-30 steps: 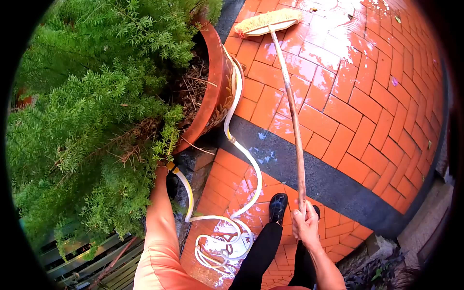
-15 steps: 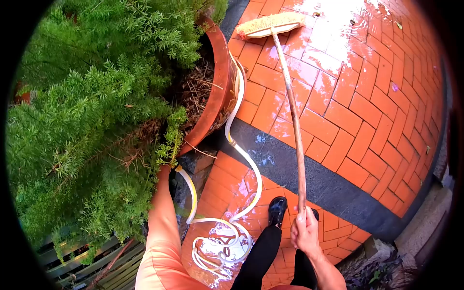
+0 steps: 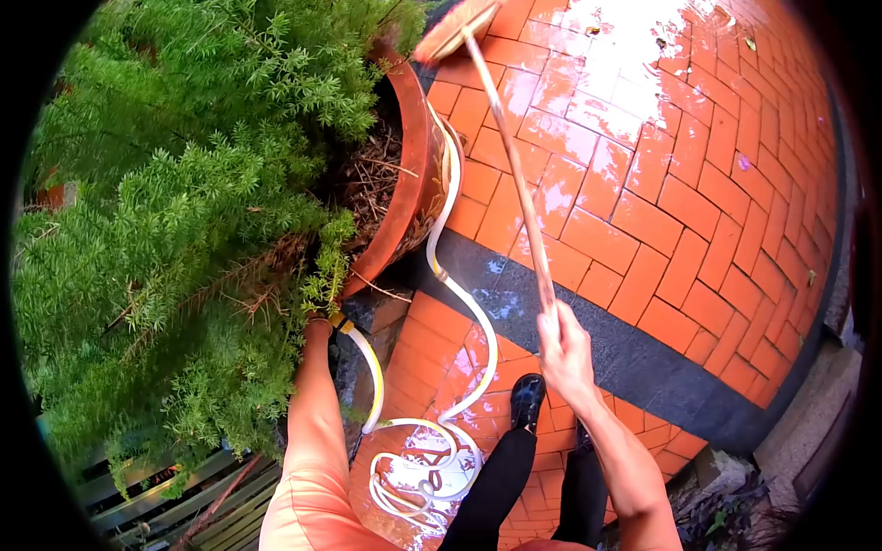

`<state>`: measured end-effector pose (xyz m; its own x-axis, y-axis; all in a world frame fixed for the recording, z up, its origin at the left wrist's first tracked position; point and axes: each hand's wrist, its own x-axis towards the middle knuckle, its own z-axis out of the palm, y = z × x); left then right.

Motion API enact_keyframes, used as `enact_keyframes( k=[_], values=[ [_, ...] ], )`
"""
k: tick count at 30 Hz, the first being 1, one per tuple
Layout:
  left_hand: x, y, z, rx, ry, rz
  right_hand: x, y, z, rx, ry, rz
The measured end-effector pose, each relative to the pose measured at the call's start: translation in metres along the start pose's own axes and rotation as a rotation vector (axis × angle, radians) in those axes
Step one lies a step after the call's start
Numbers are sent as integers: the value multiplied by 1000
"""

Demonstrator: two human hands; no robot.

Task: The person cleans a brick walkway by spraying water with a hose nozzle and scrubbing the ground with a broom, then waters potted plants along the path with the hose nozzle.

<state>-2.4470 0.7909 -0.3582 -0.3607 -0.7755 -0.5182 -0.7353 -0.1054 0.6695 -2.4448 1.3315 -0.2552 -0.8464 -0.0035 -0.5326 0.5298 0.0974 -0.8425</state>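
Observation:
My right hand (image 3: 564, 351) is wrapped round the wooden handle of a push broom (image 3: 517, 170). The handle slants up and away to the broom's bristled head (image 3: 457, 31), which lies at the upper edge of the view beside a large clay pot. My left forearm (image 3: 317, 404) reaches forward under the green foliage (image 3: 193, 184), and the leaves hide my left hand and its fingers. Close to that wrist, the end of a clear hose with a yellow stripe (image 3: 369, 363) comes out from under the plant, with a dark fitting on it.
The round clay pot (image 3: 424, 156) stands at the left, with the hose running along its side and lying in loops on the tiles by my feet. Wet orange tiles (image 3: 661, 248) spread right, crossed by a dark stone band (image 3: 634, 367). Wooden slats (image 3: 175, 500) show lower left.
The broom has moved forward and left, its head now nearer the pot. My right hand has gone forward with it. My left arm has barely shifted.

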Motion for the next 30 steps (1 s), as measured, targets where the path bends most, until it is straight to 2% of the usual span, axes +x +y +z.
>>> enact_keyframes(
  k=[2,5,6,7,9,11,12,15,17,18,19,21,23,24,26,27,29,30],
  values=[
    [-10,9,0,-119,-25,-33,-8,-28,10,-8,43,-70],
    [-19,12,-4,-257,-61,-83,-74,-8,9,-18,56,-122],
    [-22,13,-4,-295,-74,-94,-101,-2,3,-13,-44,32],
    [-28,15,-3,-331,-86,-110,-121,17,5,9,-18,11],
    [-41,16,6,-397,-116,-154,-114,4,-5,-37,-18,-43],
    [-59,25,19,-445,-153,-200,-81,7,-14,121,-107,214],
    [-71,29,26,-463,-177,-222,-63,18,-11,100,-57,38],
    [-95,33,35,-394,-254,-249,-9,6,-11,149,-23,55],
    [-108,31,35,-395,-297,-366,-14,-23,-14,226,-29,158],
    [-125,37,40,-315,-247,-400,-28,-21,-13,237,-3,103],
    [-148,39,46,-250,-207,-323,-55,-13,-14,245,23,50],
    [-162,27,40,-243,-297,-317,-130,-29,-42,46,11,128],
    [-177,22,40,-210,-289,-290,-222,-2,-65,34,-17,284],
    [-187,20,39,-157,-273,-262,-266,-4,-76,-9,-2,302],
    [-212,22,42,-126,-260,-228,-349,33,-88,-43,52,198],
    [-227,24,43,-77,-240,-193,-378,59,-90,-9,65,229],
    [-261,24,50,9,-249,-104,-343,-35,-85,213,158,564],
    [-280,26,55,45,-242,-75,-323,-11,-92,237,99,322]
  ],
)
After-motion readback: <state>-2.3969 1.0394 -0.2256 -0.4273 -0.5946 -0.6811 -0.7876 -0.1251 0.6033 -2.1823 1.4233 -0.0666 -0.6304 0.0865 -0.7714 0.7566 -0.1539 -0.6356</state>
